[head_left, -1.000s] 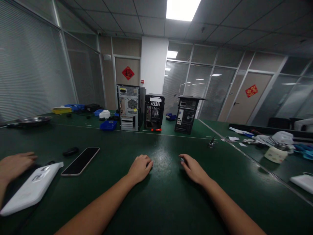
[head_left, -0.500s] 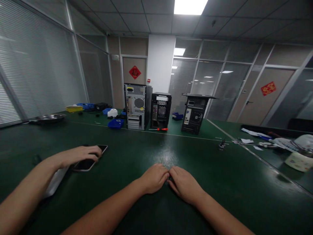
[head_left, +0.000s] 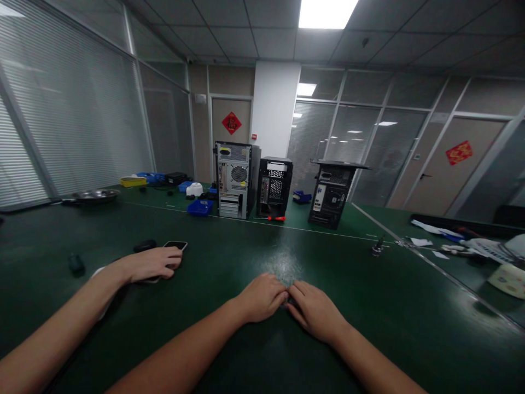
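Note:
My left hand [head_left: 263, 297] and my right hand [head_left: 315, 307] rest close together on the green table [head_left: 229, 350], fingertips meeting in front of me. Both have curled, closed fingers. A small dark bit shows between the fingertips, too little of it to name. To the left, another person's hand [head_left: 153, 264] lies palm down over a phone [head_left: 176, 245], covering most of it. Under that person's wrist a white object is largely hidden. A black computer mouse-like object [head_left: 145, 245] sits just beyond that hand.
Three computer cases stand at the back: a grey one [head_left: 233, 189], a black one [head_left: 275, 189] and another black one [head_left: 330, 194]. A red screwdriver [head_left: 276, 219] and blue tray [head_left: 200, 207] lie near them. Papers [head_left: 421, 242] and a small dark metallic item [head_left: 377, 247] are at right.
The other person's hand has slid over the phone, hiding more of it. The view has shifted slightly, and my hands stay together at almost the same place.

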A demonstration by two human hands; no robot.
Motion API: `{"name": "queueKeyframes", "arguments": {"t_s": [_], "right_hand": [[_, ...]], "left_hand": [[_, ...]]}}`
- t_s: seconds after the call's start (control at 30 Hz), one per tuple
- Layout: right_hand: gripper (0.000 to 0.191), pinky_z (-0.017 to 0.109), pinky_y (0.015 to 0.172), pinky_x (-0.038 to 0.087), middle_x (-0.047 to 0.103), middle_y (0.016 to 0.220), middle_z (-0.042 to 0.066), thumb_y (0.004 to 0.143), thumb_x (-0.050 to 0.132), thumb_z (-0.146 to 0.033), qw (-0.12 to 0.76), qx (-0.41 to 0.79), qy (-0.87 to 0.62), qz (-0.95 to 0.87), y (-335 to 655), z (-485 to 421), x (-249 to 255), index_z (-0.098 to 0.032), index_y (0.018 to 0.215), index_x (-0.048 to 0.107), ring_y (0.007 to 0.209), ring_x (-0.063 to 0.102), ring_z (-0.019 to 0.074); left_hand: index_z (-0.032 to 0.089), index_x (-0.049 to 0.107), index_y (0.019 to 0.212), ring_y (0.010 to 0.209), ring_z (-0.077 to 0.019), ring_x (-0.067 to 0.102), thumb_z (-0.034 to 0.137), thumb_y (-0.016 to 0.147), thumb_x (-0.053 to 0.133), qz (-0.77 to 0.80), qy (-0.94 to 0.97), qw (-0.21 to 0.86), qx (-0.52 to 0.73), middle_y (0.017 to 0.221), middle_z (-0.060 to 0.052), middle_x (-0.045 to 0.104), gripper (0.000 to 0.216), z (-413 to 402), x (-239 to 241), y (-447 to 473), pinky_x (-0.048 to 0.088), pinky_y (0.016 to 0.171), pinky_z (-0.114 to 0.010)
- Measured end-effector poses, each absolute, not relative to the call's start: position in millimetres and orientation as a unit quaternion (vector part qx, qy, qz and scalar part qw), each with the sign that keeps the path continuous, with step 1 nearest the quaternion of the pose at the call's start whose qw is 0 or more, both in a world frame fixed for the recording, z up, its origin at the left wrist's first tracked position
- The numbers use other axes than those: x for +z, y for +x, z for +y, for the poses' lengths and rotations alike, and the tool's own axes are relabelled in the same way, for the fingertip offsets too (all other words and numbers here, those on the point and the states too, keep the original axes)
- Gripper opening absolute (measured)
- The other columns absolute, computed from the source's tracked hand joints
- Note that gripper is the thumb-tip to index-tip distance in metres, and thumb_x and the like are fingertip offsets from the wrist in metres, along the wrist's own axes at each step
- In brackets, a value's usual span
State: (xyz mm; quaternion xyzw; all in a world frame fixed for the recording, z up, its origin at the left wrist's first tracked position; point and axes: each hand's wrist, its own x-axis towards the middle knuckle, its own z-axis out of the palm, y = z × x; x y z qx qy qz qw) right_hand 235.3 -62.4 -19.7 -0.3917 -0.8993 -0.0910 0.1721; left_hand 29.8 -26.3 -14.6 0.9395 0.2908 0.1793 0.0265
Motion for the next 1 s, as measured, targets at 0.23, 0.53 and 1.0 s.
{"name": "queueKeyframes", "arguments": {"t_s": [0.23,0.53,1.0], "right_hand": [[0.029,0.041,0.084,0.053,0.067,0.106,0.009,0.096,0.056,-0.026,0.231,-0.115,-0.369,-0.893,239,-59,-24,-0.020,0.124,0.055,0.094,0.063,0.0249],[0.040,0.041,0.082,0.056,0.070,0.108,0.011,0.097,0.055,-0.029,0.282,-0.117,-0.344,-0.888,241,-59,-25,-0.020,0.136,0.051,0.092,0.063,0.0248],[0.054,0.042,0.083,0.057,0.070,0.112,0.012,0.097,0.051,-0.021,0.291,-0.098,-0.345,-0.887,240,-59,-29,-0.020,0.149,0.038,0.097,0.063,0.0260]], "left_hand": [[0.020,0.063,0.085,0.084,-0.0202,0.059,0.029,0.101,0.045,0.313,0.926,0.047,0.206,0.085,-0.004,0.068,0.026,-26,-13,27,0.039,0.079,-0.033],[0.020,0.065,0.096,0.085,-0.0190,0.059,0.028,0.103,0.040,0.311,0.921,0.122,0.199,0.090,-0.004,0.065,0.027,-27,-13,26,0.042,0.081,-0.031],[0.018,0.066,0.093,0.083,-0.0210,0.061,0.027,0.104,0.031,0.328,0.922,0.094,0.184,0.088,-0.006,0.068,0.038,-24,-28,35,0.044,0.080,-0.034]]}}
